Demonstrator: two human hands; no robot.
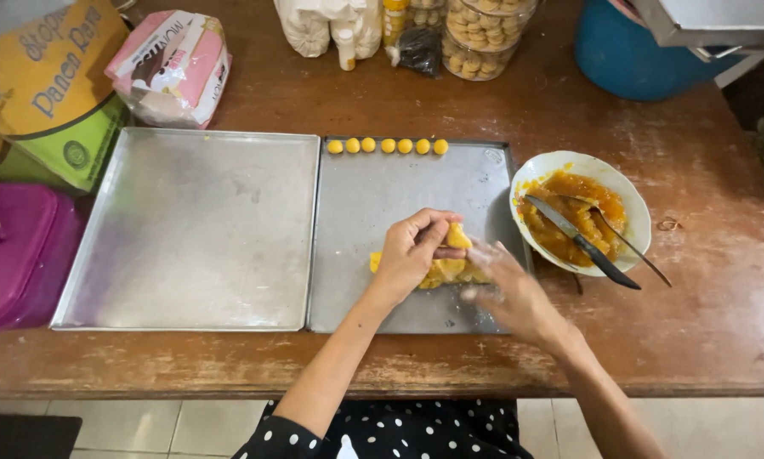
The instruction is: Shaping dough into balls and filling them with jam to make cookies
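My left hand [411,251] pinches a small piece of yellow dough [457,236] above a lump of the same dough [444,272] lying on the right metal tray [399,195]. My right hand [508,289], dusted with flour, rests at the lump's right side with fingers touching it. Several small yellow dough balls [387,145] stand in a row along that tray's far edge.
An empty metal tray [186,229] lies to the left. A white bowl [582,211] of orange filling holds a knife and a spoon at the right. Packets, jars of cookies, a blue tub and a pink box stand along the wooden table's back and left.
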